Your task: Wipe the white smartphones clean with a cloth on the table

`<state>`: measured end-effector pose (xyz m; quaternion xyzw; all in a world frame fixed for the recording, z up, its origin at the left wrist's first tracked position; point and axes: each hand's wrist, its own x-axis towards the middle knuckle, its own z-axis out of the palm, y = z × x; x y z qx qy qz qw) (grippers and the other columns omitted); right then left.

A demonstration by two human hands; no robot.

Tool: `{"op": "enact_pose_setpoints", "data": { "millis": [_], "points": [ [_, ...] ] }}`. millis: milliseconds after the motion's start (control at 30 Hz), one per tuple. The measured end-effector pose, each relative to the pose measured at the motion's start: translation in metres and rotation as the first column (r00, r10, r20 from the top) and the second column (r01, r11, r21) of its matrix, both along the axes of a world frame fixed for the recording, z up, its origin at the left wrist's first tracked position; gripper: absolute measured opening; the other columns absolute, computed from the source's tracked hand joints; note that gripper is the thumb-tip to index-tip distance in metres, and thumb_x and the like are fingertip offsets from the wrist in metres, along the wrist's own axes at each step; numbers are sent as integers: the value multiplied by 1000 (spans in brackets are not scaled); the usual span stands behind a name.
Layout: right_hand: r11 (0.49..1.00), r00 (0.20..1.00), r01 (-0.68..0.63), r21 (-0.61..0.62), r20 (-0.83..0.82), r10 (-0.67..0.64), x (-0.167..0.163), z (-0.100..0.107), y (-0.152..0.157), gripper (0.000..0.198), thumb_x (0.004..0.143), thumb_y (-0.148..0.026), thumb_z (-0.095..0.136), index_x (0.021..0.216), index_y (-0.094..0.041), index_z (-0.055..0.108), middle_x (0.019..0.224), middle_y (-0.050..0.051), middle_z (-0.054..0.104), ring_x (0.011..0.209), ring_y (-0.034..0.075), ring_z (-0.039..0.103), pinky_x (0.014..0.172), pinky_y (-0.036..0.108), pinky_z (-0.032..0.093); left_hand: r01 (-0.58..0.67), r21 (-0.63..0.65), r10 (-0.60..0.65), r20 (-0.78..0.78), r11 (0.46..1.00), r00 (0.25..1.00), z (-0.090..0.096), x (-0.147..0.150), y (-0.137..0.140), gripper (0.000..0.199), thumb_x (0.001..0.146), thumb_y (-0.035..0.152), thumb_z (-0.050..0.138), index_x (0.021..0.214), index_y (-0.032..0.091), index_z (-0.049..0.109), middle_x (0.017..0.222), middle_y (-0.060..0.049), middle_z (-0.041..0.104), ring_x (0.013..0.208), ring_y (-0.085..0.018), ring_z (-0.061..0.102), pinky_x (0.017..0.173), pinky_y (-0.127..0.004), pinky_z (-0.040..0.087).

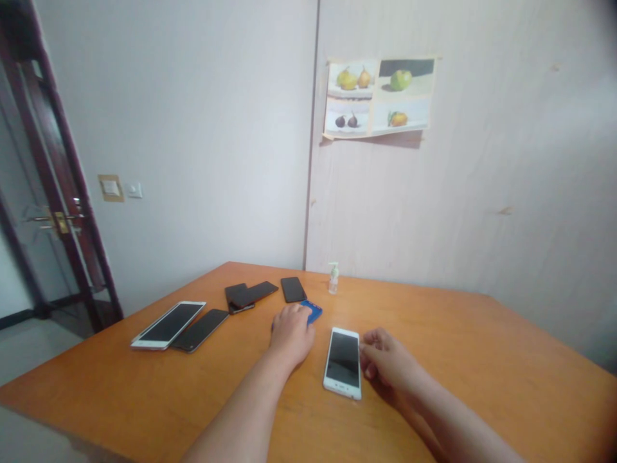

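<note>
A white smartphone [342,360] with a dark screen lies face up on the wooden table in front of me. At its right long edge is my right hand [388,360], fingers curled in and fingertips against the phone's side. My left hand [293,331] is closed over a flat blue phone case [313,312] just left of and beyond the white phone. Its far corner shows past my fingers, with small reddish marks along the edge. Most of the case is hidden under the hand, so I cannot tell whether a phone is inside.
On the wooden table [463,373], a large white phone [173,321] overlaps a black phone [201,330] at left. Farther back, a dark phone [255,293] rests across another [236,297]. Another black phone [293,289] and a small pump bottle [333,280] stand near the wall.
</note>
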<state>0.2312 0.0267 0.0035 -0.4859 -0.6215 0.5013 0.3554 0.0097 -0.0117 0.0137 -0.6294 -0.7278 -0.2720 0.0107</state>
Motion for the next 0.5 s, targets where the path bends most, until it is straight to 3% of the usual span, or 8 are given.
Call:
{"op": "enact_pose_setpoints", "data": {
  "millis": [167, 300, 400, 500],
  "points": [
    [983, 988, 151, 103, -49, -147, 22, 18, 16, 16, 75, -34, 63, 82, -21, 55, 56, -3, 59, 43, 12, 50, 46, 24, 34, 109, 39, -112, 86, 993, 990, 1, 6, 2, 29, 86, 20, 53, 112, 23, 66, 122, -10, 64, 119, -27, 52, 105, -38, 35],
    [930, 962, 236, 283, 66, -265, 42, 14, 35, 17, 80, -37, 58, 81, -20, 62, 68, 1, 63, 57, 15, 55, 58, 28, 41, 214, 60, -221, 181, 975, 958, -3, 12, 5, 28, 86, 18, 51, 108, 22, 68, 117, -9, 67, 114, -24, 57, 102, -34, 39],
    [879, 913, 170, 445, 266, -311, 46, 2, 42, 22, 80, -35, 60, 92, -21, 71, 83, 5, 67, 76, 20, 60, 69, 30, 42, 257, 68, -266, 268, 964, 926, -8, 17, 6, 24, 85, 19, 54, 104, 23, 69, 109, -8, 71, 106, -23, 63, 96, -32, 44],
    [878, 848, -1, 479, 465, -253, 42, -8, 41, 25, 81, -35, 63, 101, -24, 75, 91, 7, 66, 82, 21, 60, 73, 30, 41, 280, 68, -286, 342, 958, 895, -14, 21, 7, 20, 83, 22, 59, 100, 24, 70, 99, -7, 74, 100, -23, 66, 90, -31, 47]
  ]
}}
